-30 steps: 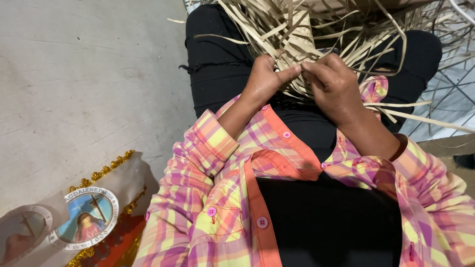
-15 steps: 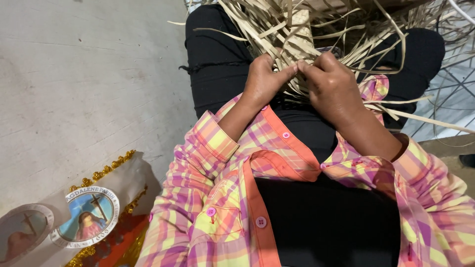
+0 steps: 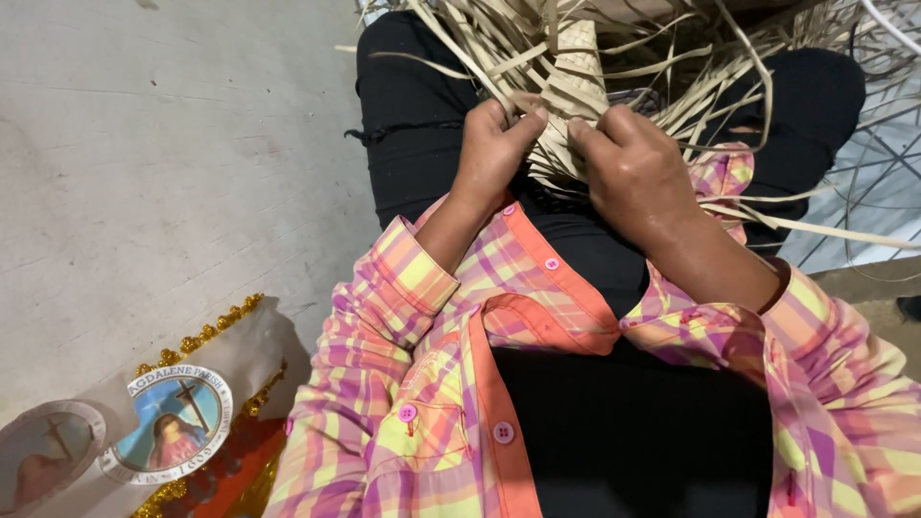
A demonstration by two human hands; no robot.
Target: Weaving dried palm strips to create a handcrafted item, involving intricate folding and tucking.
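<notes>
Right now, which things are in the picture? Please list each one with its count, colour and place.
woven strip piece: one, pale straw, on the lap, pinched by both hands
loose strips: many, pale straw, fanning out over the knees
floor: one, grey, at left
cloth with gold trim: one, white and red with round pictures, bottom left
plaid shirt: one, pink, yellow and orange, worn open
trousers: one pair, black
left hand: on the weave
right hand: on the weave
</notes>
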